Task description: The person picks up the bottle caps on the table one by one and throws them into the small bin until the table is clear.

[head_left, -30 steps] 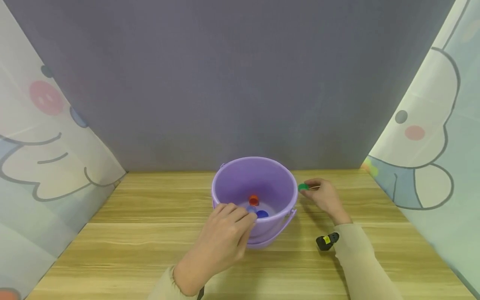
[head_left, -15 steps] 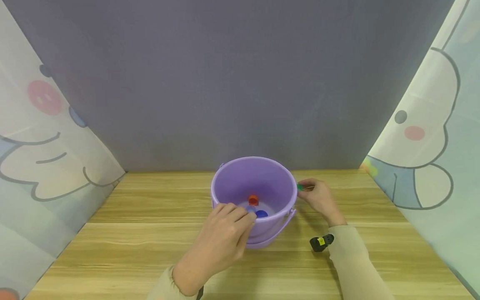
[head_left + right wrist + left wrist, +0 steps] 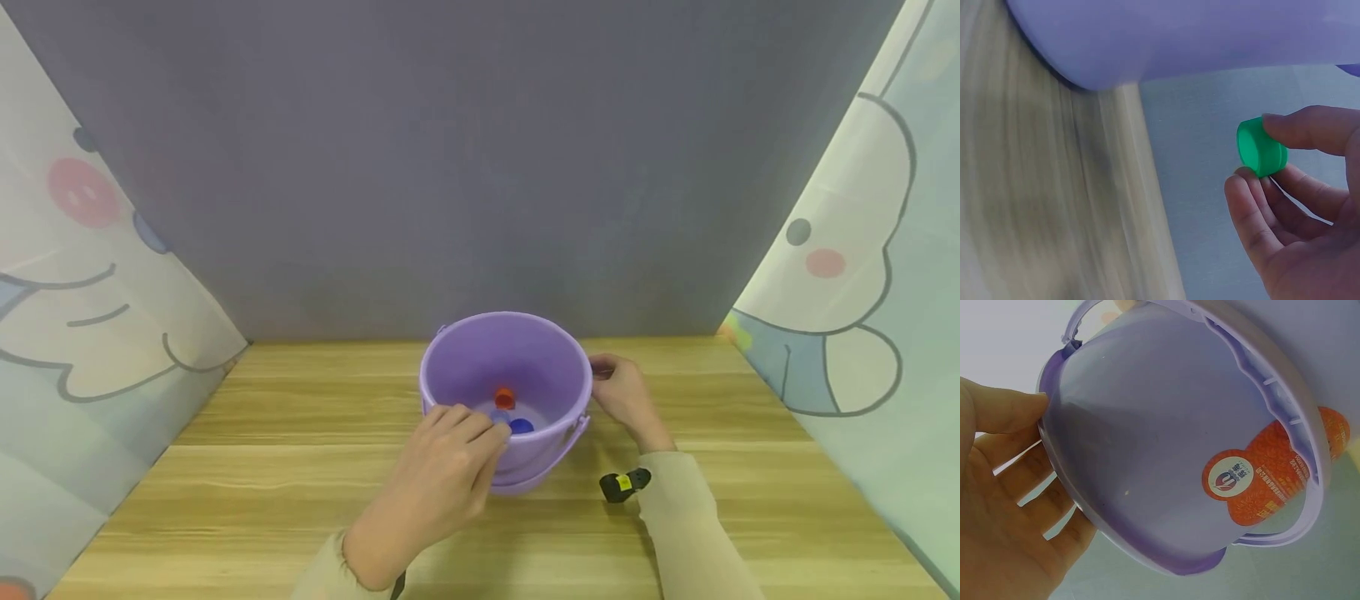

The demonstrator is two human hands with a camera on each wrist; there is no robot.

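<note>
A purple bucket point(image 3: 510, 342) stands upright on the wooden table. My left hand point(image 3: 435, 475) grips its near-left rim; in the left wrist view the thumb point(image 3: 1013, 411) lies on one side of the bucket's wall and the fingers on the other. Beside the bucket's right side, my right hand point(image 3: 626, 400) pinches a green bottle cap point(image 3: 1260, 147) between thumb and fingertips. The bucket hides that cap from the head view. Down inside the bucket lie an orange-red cap-like piece point(image 3: 505, 398), a dark blue round piece point(image 3: 521, 426) and a lighter blue one point(image 3: 500, 416), partly covered.
The bucket's handle point(image 3: 551, 462) hangs down at the front. A red label point(image 3: 1254, 487) is stuck on the outside. Behind the wooden table point(image 3: 300, 433) rises a grey panel point(image 3: 480, 167), with cartoon-printed sheets point(image 3: 832, 333) on both sides.
My right hand has moved left toward the bucket with the green bottle cap, which has slipped out of sight behind the bucket's right side. The left hand keeps its grip on the rim.
</note>
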